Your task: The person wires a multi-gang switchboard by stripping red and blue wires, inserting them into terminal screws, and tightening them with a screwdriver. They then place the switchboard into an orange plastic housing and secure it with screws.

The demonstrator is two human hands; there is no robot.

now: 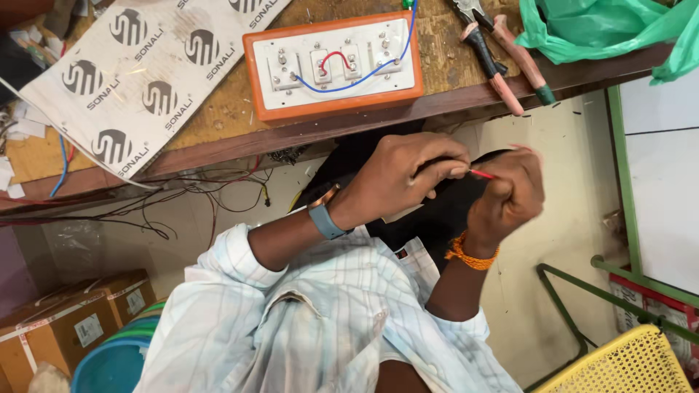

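Thin red wire [482,174] held between both hands, just below the workbench edge [306,135]. Left hand [404,178] pinches one end with its fingertips; right hand [510,193] is closed in a fist round the other. Hands nearly touching. On the bench above: orange switchboard [333,65], back up, wired blue and red; pliers [502,54] beside it, right

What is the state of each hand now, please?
Left hand: closed, pinching the thin red wire.
Right hand: closed in a fist at that wire's other end.
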